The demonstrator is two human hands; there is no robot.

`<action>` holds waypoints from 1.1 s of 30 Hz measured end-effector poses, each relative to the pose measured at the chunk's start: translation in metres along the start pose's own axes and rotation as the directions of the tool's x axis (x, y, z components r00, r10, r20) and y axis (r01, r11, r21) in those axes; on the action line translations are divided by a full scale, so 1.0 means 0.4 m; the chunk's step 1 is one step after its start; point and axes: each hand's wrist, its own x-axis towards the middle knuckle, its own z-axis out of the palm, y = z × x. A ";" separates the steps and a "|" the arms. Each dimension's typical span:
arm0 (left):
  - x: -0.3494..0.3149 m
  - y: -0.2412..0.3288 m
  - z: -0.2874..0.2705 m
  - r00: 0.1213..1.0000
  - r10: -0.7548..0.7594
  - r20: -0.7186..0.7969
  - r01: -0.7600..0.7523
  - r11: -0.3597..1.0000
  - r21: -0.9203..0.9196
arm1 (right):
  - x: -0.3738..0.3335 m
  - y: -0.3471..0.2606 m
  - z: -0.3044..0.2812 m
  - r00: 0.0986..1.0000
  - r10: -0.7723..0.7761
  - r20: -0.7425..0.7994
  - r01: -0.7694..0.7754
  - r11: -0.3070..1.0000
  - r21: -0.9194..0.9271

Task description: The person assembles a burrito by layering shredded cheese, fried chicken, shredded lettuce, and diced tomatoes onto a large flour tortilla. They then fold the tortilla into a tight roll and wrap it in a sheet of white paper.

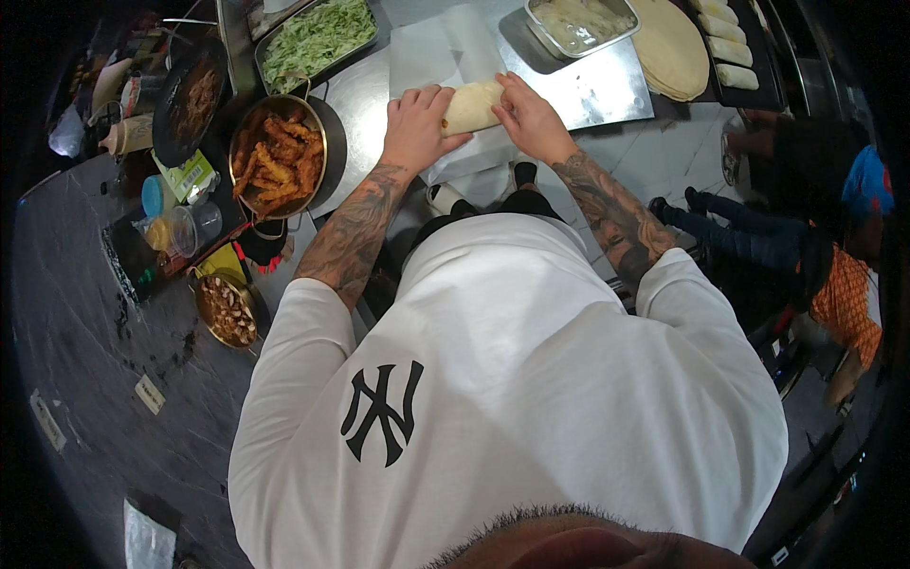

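A rolled tortilla wrap (471, 108) lies on a sheet of white paper (431, 57) on the metal worktop. My left hand (415, 123) is closed round its left end, the thumb along the near side. At the right end, my right hand (529, 119) grips the roll between thumb and fingers. A bit of orange-brown filling shows at the wrap's left end. Left of my left hand stands a round pan of fried strips (277, 166). Beyond it sits a tray of shredded lettuce (318, 43).
At the far right are a metal container of pale filling (580, 24), stacked flat tortillas (671, 52) and a black tray with several finished rolls (728, 47). A dark frying pan (192, 102) and a bowl of brown pieces (227, 311) stand left. Other people (758, 228) are at the right.
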 end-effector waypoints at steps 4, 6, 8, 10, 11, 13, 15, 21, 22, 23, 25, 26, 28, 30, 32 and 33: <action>0.000 0.001 -0.005 0.998 -0.045 0.035 0.046 0.999 -0.025 | -0.005 0.001 -0.024 0.986 -0.011 0.167 0.006 1.000 0.028; 0.008 0.011 -0.010 0.996 -0.083 0.045 0.084 0.996 -0.030 | 0.000 0.013 -0.031 0.976 -0.115 0.184 0.123 0.992 -0.032; 0.017 0.019 -0.006 0.991 -0.109 0.074 0.110 0.994 -0.014 | 0.001 0.021 -0.028 0.969 -0.167 0.183 0.177 0.983 -0.040; 0.022 0.026 -0.010 0.985 -0.137 0.106 0.137 0.991 0.004 | 0.001 0.017 -0.019 0.972 -0.169 0.162 0.169 0.986 0.009; 0.025 0.029 -0.012 0.981 -0.149 0.122 0.149 0.989 0.012 | 0.000 0.014 -0.014 0.982 -0.141 0.129 0.136 0.990 0.044; 0.027 0.030 -0.014 0.977 -0.165 0.132 0.164 0.986 0.018 | 0.000 0.005 -0.008 0.995 -0.081 0.064 0.073 0.990 0.117; 0.024 0.025 -0.009 0.978 -0.170 0.122 0.170 0.985 0.014 | 0.006 0.011 -0.007 0.997 0.072 -0.009 -0.069 0.982 0.174; 0.024 0.026 -0.014 0.973 -0.168 0.159 0.169 0.986 0.008 | -0.017 -0.011 0.008 0.997 -0.072 0.028 0.065 0.980 0.187; 0.025 0.029 -0.017 0.972 -0.165 0.166 0.165 0.986 0.014 | -0.015 -0.002 0.007 0.988 -0.131 0.076 0.126 0.989 0.072; 0.026 0.032 -0.020 0.971 -0.163 0.173 0.162 0.987 0.020 | -0.012 0.006 0.004 0.974 -0.184 0.131 0.190 0.981 -0.041; 0.028 0.033 -0.018 0.975 -0.152 0.164 0.149 0.988 0.028 | -0.010 0.008 0.000 0.950 -0.237 0.206 0.268 0.953 -0.141; 0.026 0.030 -0.010 0.978 -0.144 0.149 0.141 0.990 0.029 | -0.011 0.007 -0.001 0.943 -0.245 0.223 0.278 0.951 -0.131; 0.026 0.034 -0.011 0.980 -0.144 0.139 0.141 0.989 0.032 | -0.005 -0.003 -0.017 0.939 -0.222 0.261 0.238 0.971 -0.031; 0.024 0.037 -0.016 0.976 -0.154 0.155 0.149 0.988 0.039 | 0.000 0.001 -0.035 0.943 -0.147 0.298 0.087 0.975 0.204; 0.028 0.027 -0.011 0.989 -0.113 0.095 0.118 0.992 -0.052 | 0.009 0.021 -0.047 0.944 -0.046 0.328 -0.140 0.842 0.521; 0.026 0.019 -0.005 0.993 -0.096 0.066 0.103 0.990 -0.098 | 0.014 0.037 -0.048 0.934 0.007 0.358 -0.262 0.694 0.670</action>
